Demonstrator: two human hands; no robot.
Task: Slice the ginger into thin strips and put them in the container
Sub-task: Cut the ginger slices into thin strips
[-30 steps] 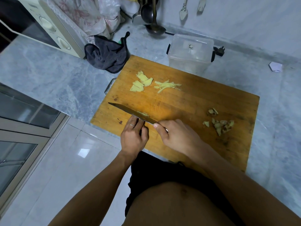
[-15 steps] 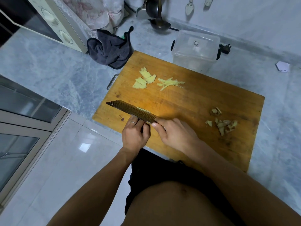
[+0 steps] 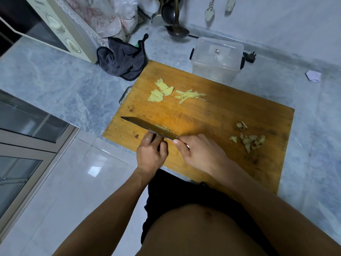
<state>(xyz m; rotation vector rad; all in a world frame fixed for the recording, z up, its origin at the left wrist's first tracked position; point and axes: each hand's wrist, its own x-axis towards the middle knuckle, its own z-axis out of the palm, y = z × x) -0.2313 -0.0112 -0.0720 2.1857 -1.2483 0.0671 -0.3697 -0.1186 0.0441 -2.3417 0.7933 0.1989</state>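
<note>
Ginger slices (image 3: pixel 162 127) lie on the cutting board (image 3: pixel 230 115) beside the knife (image 3: pixel 147 126); the right hand (image 3: pixel 201 154) grips its handle, the left hand (image 3: pixel 150 154) curls to steady them. Tucked fingertips and narrow cuts should suit.

Your arms are bare with no sleeves, your torso is uncovered, you wear dark black shorts (image 3: pixel 177 198) at the waist, and a thin silver ring (image 3: pixel 148 139) circles one finger of your left hand (image 3: pixel 150 154).
</note>
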